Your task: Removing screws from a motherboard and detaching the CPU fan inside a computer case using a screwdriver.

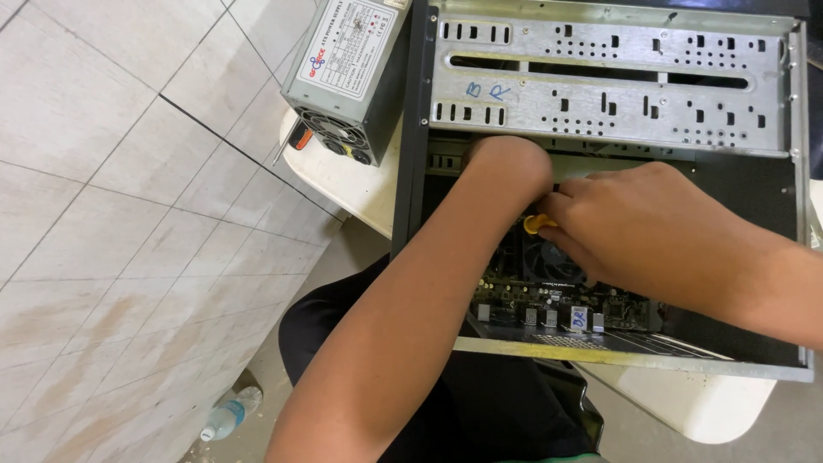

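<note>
— Nearest us, what's in view?
— A plastic bottle (230, 415) on the floor tiles, then the motherboard (549, 300) inside the open computer case (617, 103).
— And the hands?
— Right hand (639, 227) clenched round a yellow-handled screwdriver (537, 225) above the cooler fan (549, 257); left hand (507, 171) just beside it, grip hidden, can't tell.
— Farther off?
— A grey power supply (347, 73) on the white tabletop (347, 184).

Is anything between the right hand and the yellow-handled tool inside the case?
Nothing visible. The right hand already touches the yellow-handled tool above the motherboard; the left hand sits just beside it, covering part of the area.
</note>
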